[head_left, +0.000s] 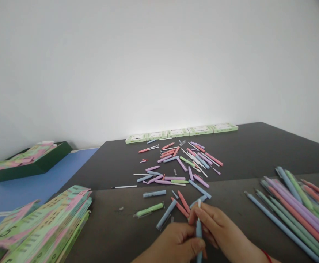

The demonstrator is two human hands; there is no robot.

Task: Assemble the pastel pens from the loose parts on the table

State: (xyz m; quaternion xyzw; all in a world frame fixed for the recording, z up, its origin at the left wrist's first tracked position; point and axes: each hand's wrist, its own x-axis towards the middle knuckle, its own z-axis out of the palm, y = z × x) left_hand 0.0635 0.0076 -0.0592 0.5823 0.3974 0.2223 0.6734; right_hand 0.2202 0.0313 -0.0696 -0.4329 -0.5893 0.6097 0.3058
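Note:
At the bottom middle, both my hands meet on a blue pen barrel (199,230) held upright. A white refill tip (199,203) sticks out of its top. My left hand (175,243) is closed around the lower barrel. My right hand (216,228) pinches the barrel near its top with fingers pressed together. Just beyond my hands, loose pen parts (179,166) in blue, pink, purple and green lie scattered on the dark table (252,146), with thin white refills among them.
Finished pens (299,208) lie in a heap at the right. Green and pink cards (38,226) are stacked at the lower left. Several flat green boxes (181,132) line the table's far edge. A dark green tray (30,160) of cards rests on a blue surface at left.

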